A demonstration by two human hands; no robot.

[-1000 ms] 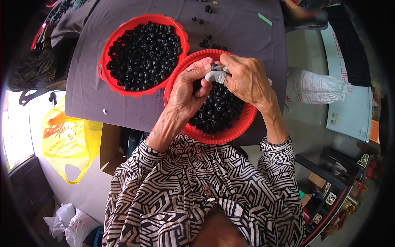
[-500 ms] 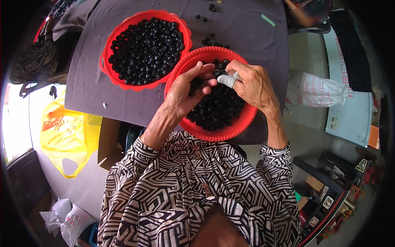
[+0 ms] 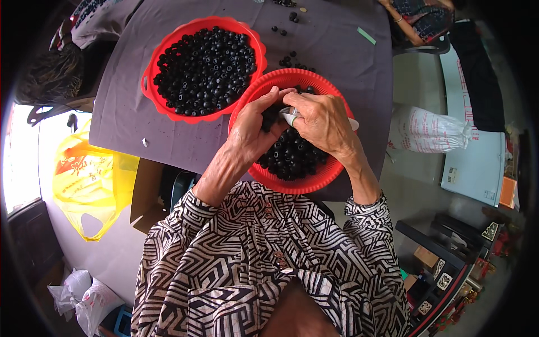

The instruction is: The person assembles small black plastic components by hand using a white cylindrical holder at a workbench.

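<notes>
Grey table [image 3: 331,50] spread across the upper view, carrying two red baskets of small black round pieces. Full red basket [image 3: 154,73] toward the table's left side, loaded with black pieces [image 3: 205,70]. Second red basket [image 3: 306,182] at the near edge, touching the first, half covered by both hands. Left hand [image 3: 252,132] curled inward over this basket, fingers dipping among its black pieces [image 3: 289,157]. Right hand [image 3: 323,121] just beside it, fingers pressed together, pinching a small pale grey object [image 3: 289,115]. A few loose black pieces [image 3: 292,16] near the far edge.
</notes>
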